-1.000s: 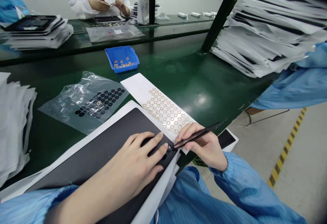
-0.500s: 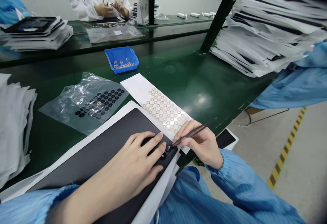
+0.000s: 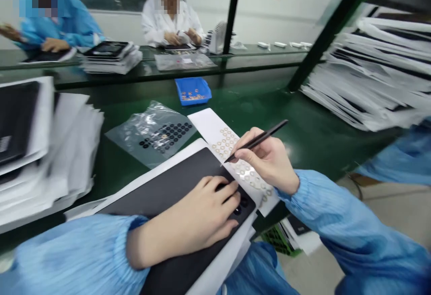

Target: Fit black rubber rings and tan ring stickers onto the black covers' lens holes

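Observation:
My left hand (image 3: 205, 214) lies over a flat black panel (image 3: 164, 189), fingers apart and resting near its right end. Dark round openings (image 3: 243, 203) show beside the fingertips. Between the fingers of my right hand (image 3: 272, 162) is a pair of dark tweezers (image 3: 261, 138), its tip above the panel's far right edge. Beneath that hand a white sheet (image 3: 204, 117) bears rows of thin gold-coloured rings (image 3: 226, 138). Whether the tweezers' tip holds anything is too small to tell. A clear plastic sheet (image 3: 126, 135) with black rings (image 3: 175, 134) lies beyond the panel.
A blue tray (image 3: 193, 102) of small rings sits farther back. Paper-interleaved stacks stand at left (image 3: 70, 151) and right (image 3: 373, 79). Green posts (image 3: 232, 14) rise from the bench. Two people work across it. Below the edge is a green crate (image 3: 281, 239).
My right hand has lifted the tweezers from the panel's round openings and moved away over the ring sheet. My left hand stays on the panel. The view has swung left.

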Available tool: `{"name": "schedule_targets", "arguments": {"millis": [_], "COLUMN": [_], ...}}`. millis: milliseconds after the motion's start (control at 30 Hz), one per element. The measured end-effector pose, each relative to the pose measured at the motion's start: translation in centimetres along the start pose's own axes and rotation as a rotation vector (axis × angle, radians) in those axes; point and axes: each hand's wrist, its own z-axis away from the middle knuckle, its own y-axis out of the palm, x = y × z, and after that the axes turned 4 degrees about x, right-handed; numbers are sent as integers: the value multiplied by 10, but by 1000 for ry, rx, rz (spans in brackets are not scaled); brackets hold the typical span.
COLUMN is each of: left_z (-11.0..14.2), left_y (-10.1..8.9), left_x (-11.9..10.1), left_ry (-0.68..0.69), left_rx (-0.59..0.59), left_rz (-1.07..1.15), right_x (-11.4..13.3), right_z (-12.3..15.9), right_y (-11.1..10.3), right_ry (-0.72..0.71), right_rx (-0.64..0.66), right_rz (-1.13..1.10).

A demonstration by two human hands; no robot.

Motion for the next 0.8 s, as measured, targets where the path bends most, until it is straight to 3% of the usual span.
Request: {"name": "schedule_targets", "arguments": {"millis": [100, 233, 400, 600, 800], "left_z": [1, 1, 0, -1, 0], "left_y": [-1, 0, 1, 3, 5], "left_x": [0, 0, 2, 3, 3], "left_ry": [4, 4, 36, 31, 33], "left_rx": [6, -6, -15, -17, -28], "left_rz": [-29, -64, -95, -85, -93], "right_x": [-3, -15, -31, -38, -21], "right_z": [-42, -90, -122, -124, -120], "right_y": [31, 87, 135, 146, 116], "right_ry": [-39, -3, -64, -105, -99], "right_rx": [177, 460, 608, 696, 565], "right_rz": [13, 43, 205, 293, 322]}}
